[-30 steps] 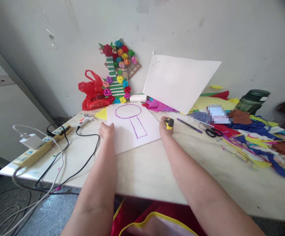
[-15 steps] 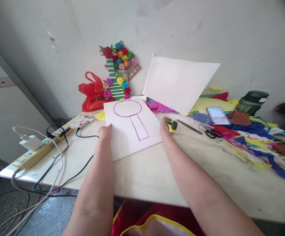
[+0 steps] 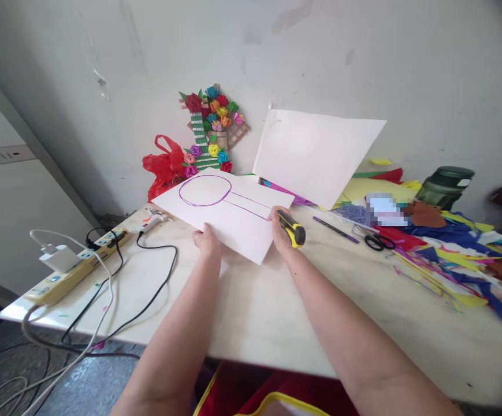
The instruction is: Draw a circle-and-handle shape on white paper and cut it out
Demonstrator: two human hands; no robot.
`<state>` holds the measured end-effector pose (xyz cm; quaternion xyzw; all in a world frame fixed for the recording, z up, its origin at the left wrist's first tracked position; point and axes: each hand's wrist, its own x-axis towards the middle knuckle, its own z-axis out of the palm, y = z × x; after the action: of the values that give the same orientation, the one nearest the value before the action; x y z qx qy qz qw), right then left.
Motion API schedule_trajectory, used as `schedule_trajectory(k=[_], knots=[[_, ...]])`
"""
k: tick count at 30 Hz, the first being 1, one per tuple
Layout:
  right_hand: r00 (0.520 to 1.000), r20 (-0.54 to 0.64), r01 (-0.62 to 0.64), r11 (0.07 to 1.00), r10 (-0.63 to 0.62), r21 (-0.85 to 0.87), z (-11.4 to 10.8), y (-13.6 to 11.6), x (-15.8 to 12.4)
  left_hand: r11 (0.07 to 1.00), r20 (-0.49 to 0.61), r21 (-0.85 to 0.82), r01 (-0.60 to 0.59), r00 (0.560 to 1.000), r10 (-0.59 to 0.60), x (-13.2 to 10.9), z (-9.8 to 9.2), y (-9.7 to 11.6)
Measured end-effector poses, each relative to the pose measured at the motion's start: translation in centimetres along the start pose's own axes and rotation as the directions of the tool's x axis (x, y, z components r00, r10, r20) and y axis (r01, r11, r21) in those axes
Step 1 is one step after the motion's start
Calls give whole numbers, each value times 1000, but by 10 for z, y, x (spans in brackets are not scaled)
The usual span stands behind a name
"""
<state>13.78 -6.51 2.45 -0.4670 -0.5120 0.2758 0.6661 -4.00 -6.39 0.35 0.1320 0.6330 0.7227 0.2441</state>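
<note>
A white sheet (image 3: 233, 211) bearing a purple outline of a circle on a long stem is lifted off the tabletop (image 3: 276, 306) and tilted. My left hand (image 3: 206, 240) pinches its near edge. My right hand (image 3: 282, 231) is closed around a yellow-and-black utility knife (image 3: 293, 229), its tip at the sheet's right edge near the drawn stem.
A larger white sheet (image 3: 315, 153) leans on the wall beside a paper-flower craft (image 3: 211, 130) and a red bag (image 3: 166, 167). A purple pen (image 3: 335, 229), scissors (image 3: 376, 241), coloured paper scraps (image 3: 450, 242) and a dark green bottle (image 3: 445, 184) lie right. A glue gun (image 3: 153, 218) and power strip (image 3: 75, 266) lie left.
The drawn sheet has been picked up from the table and turned, so the circle now points left. My left hand shifted right to its near edge; the knife moved onto its right edge.
</note>
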Motion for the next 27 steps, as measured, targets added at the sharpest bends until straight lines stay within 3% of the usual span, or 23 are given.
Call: schedule_trajectory(k=[2, 5, 10, 14, 18, 21, 25, 27], knots=[[1000, -15, -27, 999, 28, 26, -1, 3, 2, 991, 85, -129, 39, 996, -28, -10, -2, 2], [985, -49, -160, 985, 163, 60, -3, 12, 8, 958, 250, -274, 85, 968, -14, -20, -6, 3], [931, -162, -302, 940, 327, 161, -6, 28, 17, 933, 404, -328, 148, 915, -3, -27, -8, 3], [849, -305, -371, 897, 432, 239, -11, 26, 24, 915, 508, -318, 249, 860, -57, -22, -10, 8], [809, -328, -406, 868, 487, 288, -21, 20, 32, 852, 405, -440, 286, 909, -96, 4, -22, 17], [835, -261, -409, 864, 484, 294, -29, 20, 36, 856, 369, -461, 231, 928, -52, 32, -36, 21], [884, -142, -404, 882, 445, 243, -39, 28, 42, 866, 121, -493, 78, 992, -20, 61, -49, 23], [894, -63, -423, 882, 444, 209, -46, 33, 46, 881, 9, -467, -77, 996, 92, 67, -50, 26]])
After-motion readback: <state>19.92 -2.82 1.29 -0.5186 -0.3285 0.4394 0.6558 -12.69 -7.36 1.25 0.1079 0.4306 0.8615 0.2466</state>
